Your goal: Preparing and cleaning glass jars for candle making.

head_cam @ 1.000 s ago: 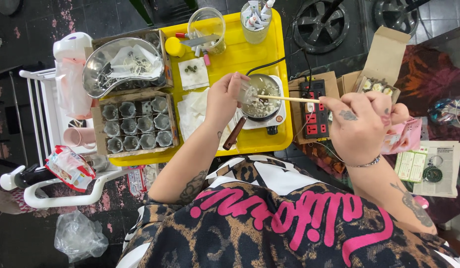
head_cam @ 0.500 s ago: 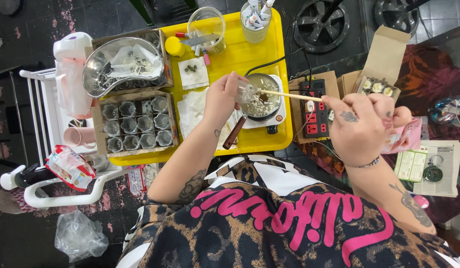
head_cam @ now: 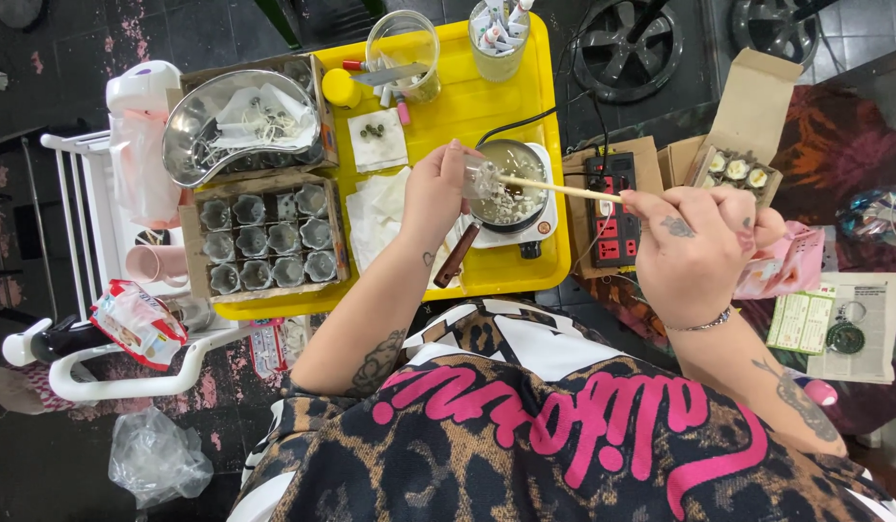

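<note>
My left hand (head_cam: 433, 193) is pinched shut on a small clear cup (head_cam: 482, 177), held over the pot (head_cam: 511, 198) on the yellow tray (head_cam: 467, 106). My right hand (head_cam: 694, 246), right of the pot, is clamped on 1 wooden stick (head_cam: 559, 188) whose tip reaches into the cup. A box of 12 moulds (head_cam: 264, 242) sits left of the pot.

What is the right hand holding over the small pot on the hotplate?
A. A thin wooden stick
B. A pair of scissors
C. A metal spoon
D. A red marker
A: the right hand pinches a thin wooden stick whose far end reaches over the small pot.
</note>
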